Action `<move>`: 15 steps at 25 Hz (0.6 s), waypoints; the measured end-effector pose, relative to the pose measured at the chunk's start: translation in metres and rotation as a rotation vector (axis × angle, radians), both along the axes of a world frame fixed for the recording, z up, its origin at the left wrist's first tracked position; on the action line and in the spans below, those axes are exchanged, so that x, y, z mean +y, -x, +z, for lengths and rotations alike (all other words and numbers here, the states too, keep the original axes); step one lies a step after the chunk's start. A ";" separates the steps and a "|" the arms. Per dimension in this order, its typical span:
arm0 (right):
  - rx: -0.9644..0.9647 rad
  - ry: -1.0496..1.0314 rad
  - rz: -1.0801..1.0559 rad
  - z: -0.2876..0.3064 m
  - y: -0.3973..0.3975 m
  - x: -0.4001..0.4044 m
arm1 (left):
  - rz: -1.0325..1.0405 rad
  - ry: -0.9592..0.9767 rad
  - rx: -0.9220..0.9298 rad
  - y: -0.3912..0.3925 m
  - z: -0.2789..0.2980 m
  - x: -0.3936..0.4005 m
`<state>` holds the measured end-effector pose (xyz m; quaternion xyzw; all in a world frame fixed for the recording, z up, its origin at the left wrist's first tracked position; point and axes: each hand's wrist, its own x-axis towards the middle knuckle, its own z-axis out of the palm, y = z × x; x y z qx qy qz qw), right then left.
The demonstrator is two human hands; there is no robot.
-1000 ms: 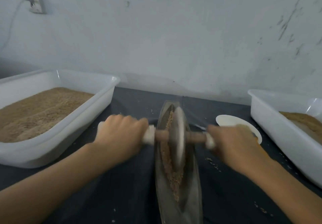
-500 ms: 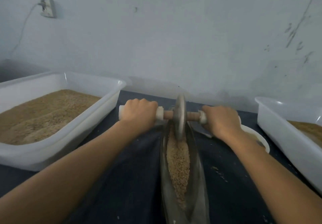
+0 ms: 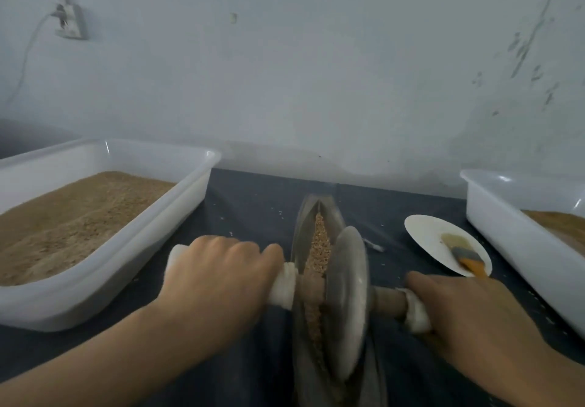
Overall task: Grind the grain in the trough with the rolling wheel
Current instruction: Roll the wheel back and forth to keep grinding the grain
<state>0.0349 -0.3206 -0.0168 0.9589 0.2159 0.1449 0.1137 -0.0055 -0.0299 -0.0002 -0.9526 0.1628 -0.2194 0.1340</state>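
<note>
Rolling wheel (image 3: 346,299) stands on edge in the trough (image 3: 300,226), whose long axis runs straight away from the person; left hand (image 3: 221,276) and right hand (image 3: 468,314) each grasp an axle end, grain (image 3: 320,245) lying ahead of the wheel.

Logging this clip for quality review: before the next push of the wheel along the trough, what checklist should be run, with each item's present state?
1. Left hand grips the white-wrapped wooden axle: ok.
2. Right hand grips the axle's other end: ok.
3. Grey metal wheel sits inside the long grey metal trough: ok.
4. Brown grain lies ahead of the wheel: ok.
5. White plate with orange-handled brush stands apart from the trough: ok.
6. Wheel upright on the trough floor: cannot tell, blurred.
</note>
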 end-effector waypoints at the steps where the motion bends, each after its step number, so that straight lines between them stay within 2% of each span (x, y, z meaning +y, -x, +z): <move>1: -0.062 -0.046 0.062 -0.004 -0.013 0.002 | 0.051 -0.011 0.008 -0.023 -0.003 -0.002; 4: -0.218 -0.063 0.017 0.004 -0.075 0.027 | 0.192 0.082 -0.020 -0.093 -0.004 -0.003; 6: -0.200 -0.100 -0.102 0.013 -0.106 0.041 | 0.224 0.094 -0.051 -0.121 -0.001 -0.005; 8: -0.138 -0.102 -0.117 0.014 -0.112 0.041 | 0.209 0.081 -0.053 -0.120 0.001 -0.010; 12: 0.099 -0.079 0.014 0.010 -0.039 0.010 | 0.057 0.053 0.048 -0.050 -0.006 0.003; 15: -0.039 0.039 0.091 0.022 0.012 -0.004 | -0.047 0.034 0.055 -0.003 -0.008 0.016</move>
